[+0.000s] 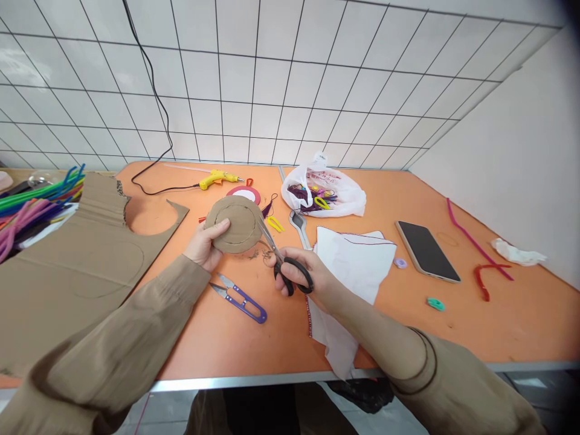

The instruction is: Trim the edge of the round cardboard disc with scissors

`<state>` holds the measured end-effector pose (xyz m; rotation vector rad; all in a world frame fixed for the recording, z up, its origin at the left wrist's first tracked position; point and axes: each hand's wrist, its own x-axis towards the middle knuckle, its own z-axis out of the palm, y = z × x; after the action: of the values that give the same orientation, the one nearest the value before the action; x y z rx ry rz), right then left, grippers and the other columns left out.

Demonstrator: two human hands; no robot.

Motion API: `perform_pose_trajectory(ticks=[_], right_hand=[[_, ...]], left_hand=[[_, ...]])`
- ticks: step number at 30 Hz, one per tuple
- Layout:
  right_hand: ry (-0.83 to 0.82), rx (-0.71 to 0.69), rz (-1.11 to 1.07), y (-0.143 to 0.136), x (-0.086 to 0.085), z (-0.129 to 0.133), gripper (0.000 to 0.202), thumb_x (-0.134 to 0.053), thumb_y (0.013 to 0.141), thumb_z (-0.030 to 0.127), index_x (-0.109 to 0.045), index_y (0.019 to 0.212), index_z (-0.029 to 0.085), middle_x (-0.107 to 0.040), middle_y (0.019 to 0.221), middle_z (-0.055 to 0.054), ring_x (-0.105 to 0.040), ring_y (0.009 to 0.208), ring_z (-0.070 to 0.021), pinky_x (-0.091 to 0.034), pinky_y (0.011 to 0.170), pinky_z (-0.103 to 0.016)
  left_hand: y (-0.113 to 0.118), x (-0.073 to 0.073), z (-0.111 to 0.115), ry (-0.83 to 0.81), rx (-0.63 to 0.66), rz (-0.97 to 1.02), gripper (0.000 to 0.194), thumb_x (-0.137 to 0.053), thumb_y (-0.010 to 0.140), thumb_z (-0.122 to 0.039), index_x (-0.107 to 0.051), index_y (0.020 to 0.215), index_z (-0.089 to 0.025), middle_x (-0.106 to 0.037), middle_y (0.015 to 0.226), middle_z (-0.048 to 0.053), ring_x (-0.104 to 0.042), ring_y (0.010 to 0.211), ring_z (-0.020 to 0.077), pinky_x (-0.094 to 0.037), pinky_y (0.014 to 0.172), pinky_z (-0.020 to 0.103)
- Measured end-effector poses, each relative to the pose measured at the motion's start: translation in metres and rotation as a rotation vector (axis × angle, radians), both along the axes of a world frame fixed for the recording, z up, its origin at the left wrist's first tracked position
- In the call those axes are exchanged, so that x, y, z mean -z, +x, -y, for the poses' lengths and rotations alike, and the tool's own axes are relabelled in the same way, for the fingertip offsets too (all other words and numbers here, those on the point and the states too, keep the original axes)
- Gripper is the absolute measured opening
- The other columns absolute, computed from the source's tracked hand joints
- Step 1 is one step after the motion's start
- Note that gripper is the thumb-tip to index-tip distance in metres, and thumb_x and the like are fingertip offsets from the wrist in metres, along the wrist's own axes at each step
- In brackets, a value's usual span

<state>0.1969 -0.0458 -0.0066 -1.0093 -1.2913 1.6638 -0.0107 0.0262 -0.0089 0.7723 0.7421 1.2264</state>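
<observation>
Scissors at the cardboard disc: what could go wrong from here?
The scissors could stray and leave the disc uneven. The left hand grips that disc, so a slip across it might nick the hand. Snips lie with bare points near the left cuff and could snag it.

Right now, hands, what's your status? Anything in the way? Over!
Left fingers gripping cardboard disc. Right fingers holding scissors at disc's right edge. Purple snips, white cloth nearby; neither seems in the way.

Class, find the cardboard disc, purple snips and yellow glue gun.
Cardboard disc (pixel 238 224), head view: middle of its face.
Purple snips (pixel 247 298), head view: the handle.
Yellow glue gun (pixel 218 176), head view: the body.
</observation>
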Motion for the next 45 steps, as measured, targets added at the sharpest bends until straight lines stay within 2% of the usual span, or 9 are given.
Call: perform_pose_trajectory(ticks=[4,14,27,34,45], right_hand=[[-0.018,-0.018,-0.018,0.001,-0.001,0.001,0.054,-0.075,0.069,0.062,-0.060,0.090,0.014,-0.063,0.061,-0.002,-0.056,0.052,-0.0124,-0.040,0.050,-0.025],[-0.020,-0.005,-0.029,0.001,-0.002,0.002,0.054,-0.074,0.068,0.062,-0.061,0.089,0.014,-0.064,0.062,-0.003,-0.057,0.053,-0.0139,-0.041,0.050,-0.025],[-0.058,0.052,0.010,-0.002,0.000,0.000,0.055,-0.075,0.066,0.063,-0.060,0.087,0.014,-0.063,0.060,-0.001,-0.055,0.047,-0.0115,-0.039,0.049,-0.024],[-0.054,0.074,0.007,-0.004,0.002,0.000,0.053,-0.075,0.067,0.061,-0.062,0.089,0.014,-0.063,0.059,0.000,-0.055,0.049,-0.0116,-0.040,0.050,-0.025],[-0.046,0.100,0.009,-0.005,0.004,0.000,0.048,-0.075,0.069,0.057,-0.063,0.089,0.015,-0.062,0.058,0.000,-0.055,0.049,-0.0116,-0.042,0.050,-0.025]], left_hand=[[-0.001,0.003,0.000,0.044,0.014,0.015,0.041,-0.077,0.071,-0.025,-0.071,0.110,-0.014,-0.070,0.121,0.014,-0.057,0.124,0.0340,-0.047,0.105,0.045],[-0.001,0.007,-0.002,0.032,0.014,0.029,0.041,-0.076,0.073,-0.022,-0.070,0.112,-0.012,-0.069,0.122,0.014,-0.058,0.123,0.0328,-0.048,0.104,0.043],[0.007,0.000,0.006,-0.001,-0.074,-0.022,0.043,-0.084,0.062,-0.021,-0.072,0.103,-0.011,-0.073,0.113,0.014,-0.064,0.114,0.0326,-0.053,0.097,0.042],[0.014,0.005,0.008,-0.034,-0.155,0.033,0.036,-0.083,0.060,-0.016,-0.072,0.094,-0.012,-0.076,0.097,0.010,-0.070,0.100,0.0288,-0.056,0.093,0.040],[0.018,0.008,0.011,-0.054,-0.171,0.064,0.034,-0.081,0.063,-0.015,-0.070,0.095,-0.012,-0.075,0.100,0.011,-0.067,0.108,0.0303,-0.053,0.098,0.043]])
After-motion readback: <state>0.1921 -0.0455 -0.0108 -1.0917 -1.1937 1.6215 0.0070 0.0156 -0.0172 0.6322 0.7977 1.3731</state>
